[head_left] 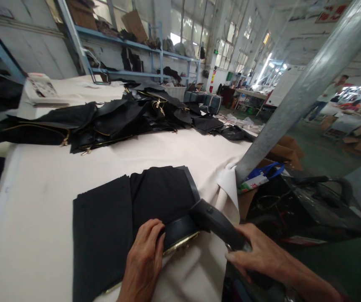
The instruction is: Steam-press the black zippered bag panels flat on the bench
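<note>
A black fabric piece (111,222) with a gold zipper along its near edge lies flat on the cream-covered table (180,151). My left hand (144,260) presses on its near edge, fingers curled over the folded black band by the zipper. My right hand (259,253) is wrapped round the black handle of an iron (213,220), whose front end rests on the band at the piece's right corner.
A heap of black pieces with gold zippers (111,119) lies across the far side of the table. A slanted metal post (303,88) rises at the table's right edge. Boxes and a bag (262,176) sit below it. Blue shelving (130,46) stands behind. A person (325,98) stands far right.
</note>
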A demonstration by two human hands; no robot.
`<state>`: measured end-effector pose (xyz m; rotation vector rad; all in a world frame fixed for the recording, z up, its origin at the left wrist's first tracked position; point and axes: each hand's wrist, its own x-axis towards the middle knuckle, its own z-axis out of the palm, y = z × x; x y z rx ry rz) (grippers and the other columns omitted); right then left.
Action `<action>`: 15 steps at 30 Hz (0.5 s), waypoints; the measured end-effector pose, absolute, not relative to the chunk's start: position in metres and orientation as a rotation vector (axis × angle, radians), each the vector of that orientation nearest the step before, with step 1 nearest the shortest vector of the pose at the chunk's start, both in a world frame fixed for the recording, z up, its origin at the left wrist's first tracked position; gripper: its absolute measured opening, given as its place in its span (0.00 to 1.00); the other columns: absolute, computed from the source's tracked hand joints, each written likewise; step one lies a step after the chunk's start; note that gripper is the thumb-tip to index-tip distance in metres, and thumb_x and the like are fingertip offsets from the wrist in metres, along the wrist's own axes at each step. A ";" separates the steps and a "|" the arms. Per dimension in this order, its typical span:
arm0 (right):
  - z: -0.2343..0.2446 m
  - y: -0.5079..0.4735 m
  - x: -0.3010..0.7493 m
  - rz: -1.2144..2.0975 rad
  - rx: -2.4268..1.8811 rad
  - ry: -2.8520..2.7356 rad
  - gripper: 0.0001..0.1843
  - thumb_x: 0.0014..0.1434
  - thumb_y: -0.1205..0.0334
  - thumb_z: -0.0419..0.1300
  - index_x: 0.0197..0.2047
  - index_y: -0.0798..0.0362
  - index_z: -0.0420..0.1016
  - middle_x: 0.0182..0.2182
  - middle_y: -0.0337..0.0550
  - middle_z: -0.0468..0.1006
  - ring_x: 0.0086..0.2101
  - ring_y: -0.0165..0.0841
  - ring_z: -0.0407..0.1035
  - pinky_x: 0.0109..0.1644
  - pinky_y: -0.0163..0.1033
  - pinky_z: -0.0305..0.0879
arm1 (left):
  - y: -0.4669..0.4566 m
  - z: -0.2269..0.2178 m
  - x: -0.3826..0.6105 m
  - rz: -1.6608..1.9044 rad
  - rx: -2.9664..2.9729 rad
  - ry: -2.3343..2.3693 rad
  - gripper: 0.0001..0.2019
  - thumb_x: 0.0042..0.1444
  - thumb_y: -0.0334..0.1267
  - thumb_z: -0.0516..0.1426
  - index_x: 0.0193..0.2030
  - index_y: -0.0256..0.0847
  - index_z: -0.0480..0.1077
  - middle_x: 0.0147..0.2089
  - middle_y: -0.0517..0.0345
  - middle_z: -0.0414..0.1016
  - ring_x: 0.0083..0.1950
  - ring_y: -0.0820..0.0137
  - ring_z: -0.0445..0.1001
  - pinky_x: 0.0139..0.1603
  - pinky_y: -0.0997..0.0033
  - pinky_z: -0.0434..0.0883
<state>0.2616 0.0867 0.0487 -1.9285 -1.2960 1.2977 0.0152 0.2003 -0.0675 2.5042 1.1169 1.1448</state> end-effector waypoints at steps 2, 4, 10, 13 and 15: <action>0.045 0.101 0.263 1.287 -1.852 -1.339 0.08 0.55 0.59 0.60 0.35 0.56 0.71 0.18 0.33 0.71 0.19 0.29 0.67 0.23 0.31 0.62 | 0.199 -0.069 0.017 1.144 2.483 1.133 0.09 0.61 0.30 0.51 0.47 0.41 0.66 0.47 0.49 0.70 0.49 0.64 0.71 0.51 0.65 0.72; 0.046 0.112 0.264 1.233 -1.814 -1.371 0.10 0.55 0.57 0.59 0.33 0.55 0.69 0.17 0.33 0.70 0.18 0.29 0.66 0.23 0.31 0.63 | 0.196 -0.067 0.018 1.161 2.466 1.137 0.08 0.61 0.30 0.51 0.46 0.40 0.66 0.46 0.50 0.71 0.48 0.65 0.72 0.50 0.66 0.72; 0.054 0.109 0.269 1.191 -1.752 -1.457 0.12 0.56 0.54 0.58 0.29 0.54 0.66 0.15 0.34 0.69 0.16 0.28 0.63 0.21 0.32 0.61 | 0.206 -0.020 0.000 0.960 2.391 1.199 0.08 0.62 0.33 0.49 0.45 0.40 0.68 0.45 0.51 0.72 0.46 0.67 0.73 0.48 0.67 0.72; 0.056 0.102 0.269 1.213 -1.762 -1.489 0.14 0.55 0.51 0.57 0.27 0.53 0.65 0.15 0.35 0.68 0.16 0.29 0.63 0.21 0.32 0.61 | 0.233 0.014 -0.009 0.860 2.363 1.513 0.11 0.63 0.40 0.50 0.44 0.38 0.68 0.44 0.50 0.73 0.44 0.63 0.74 0.47 0.62 0.70; 0.059 0.099 0.266 1.237 -1.800 -1.488 0.15 0.54 0.50 0.57 0.25 0.52 0.64 0.15 0.35 0.68 0.17 0.29 0.64 0.22 0.33 0.62 | 0.255 0.023 -0.010 0.705 2.346 1.767 0.15 0.62 0.46 0.49 0.45 0.37 0.68 0.42 0.49 0.73 0.42 0.60 0.75 0.44 0.61 0.70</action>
